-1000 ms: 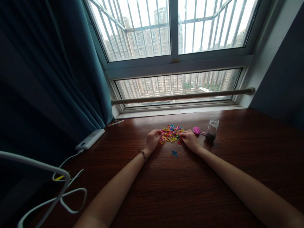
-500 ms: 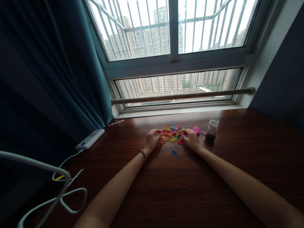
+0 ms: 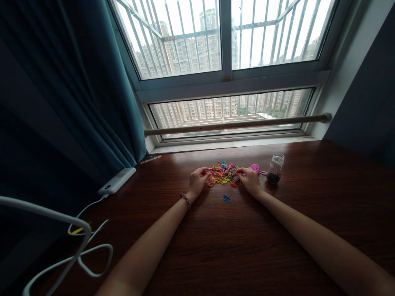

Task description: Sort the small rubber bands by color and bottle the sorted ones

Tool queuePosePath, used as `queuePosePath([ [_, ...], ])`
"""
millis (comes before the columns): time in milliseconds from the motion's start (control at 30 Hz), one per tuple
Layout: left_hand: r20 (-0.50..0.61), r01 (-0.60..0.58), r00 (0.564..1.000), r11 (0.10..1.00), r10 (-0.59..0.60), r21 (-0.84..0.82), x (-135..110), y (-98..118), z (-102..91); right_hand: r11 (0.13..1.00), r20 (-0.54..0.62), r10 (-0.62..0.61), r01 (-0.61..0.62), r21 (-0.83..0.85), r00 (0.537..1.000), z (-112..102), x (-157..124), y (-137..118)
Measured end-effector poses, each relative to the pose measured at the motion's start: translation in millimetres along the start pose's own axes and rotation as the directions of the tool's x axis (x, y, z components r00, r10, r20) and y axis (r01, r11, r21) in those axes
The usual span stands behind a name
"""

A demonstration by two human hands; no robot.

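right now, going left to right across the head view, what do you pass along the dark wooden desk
thick looped white cable → white rectangular power bank → left hand → pile of small multicoloured rubber bands → right hand → small clear glass jar with dark contents

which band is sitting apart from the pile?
The blue band. It lies alone on the table, nearer the person than the multicoloured pile. The left hand and right hand are at the pile, not on it.
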State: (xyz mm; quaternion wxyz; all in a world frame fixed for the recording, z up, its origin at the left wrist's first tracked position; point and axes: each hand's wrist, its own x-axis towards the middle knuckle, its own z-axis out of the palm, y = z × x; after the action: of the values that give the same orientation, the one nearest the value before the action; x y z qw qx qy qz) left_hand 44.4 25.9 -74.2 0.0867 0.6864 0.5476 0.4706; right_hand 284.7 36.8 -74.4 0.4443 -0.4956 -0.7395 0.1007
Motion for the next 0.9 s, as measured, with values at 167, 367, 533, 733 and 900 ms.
queuePosePath([
  [167, -0.031, 0.061, 0.998, 0.998, -0.061, -0.009, 0.5, -3.1, 1.5, 1.0, -0.011, -0.005, 0.006, 0.015, 1.0, -0.4, 0.5, 0.5],
  [367, 0.002, 0.028, 1.0, 1.0, -0.028, 0.007, 0.6, -2.9, 0.8, 1.0, -0.016, -0.009, 0.009, 0.026, 1.0, 0.2, 0.4, 1.6],
  [533, 0.001, 0.034, 0.999, 0.999, -0.034, 0.031, 1.0, -5.4, 2.3, 0.999, -0.015, -0.009, 0.01, 0.03, 1.0, 0.2, 0.0, 1.0],
  [733, 0.019, 0.015, 1.0, 0.998, -0.016, 0.054, 1.4, -7.3, 3.5, 0.999, -0.031, -0.011, 0.012, 0.041, 0.999, 1.4, 0.4, 1.6],
  [900, 0.01, 0.002, 1.0, 1.0, -0.003, 0.016, 2.1, -7.9, 4.3, 0.997, -0.071, -0.035, 0.04, 0.069, 0.997, 1.1, 0.9, 1.6],
])
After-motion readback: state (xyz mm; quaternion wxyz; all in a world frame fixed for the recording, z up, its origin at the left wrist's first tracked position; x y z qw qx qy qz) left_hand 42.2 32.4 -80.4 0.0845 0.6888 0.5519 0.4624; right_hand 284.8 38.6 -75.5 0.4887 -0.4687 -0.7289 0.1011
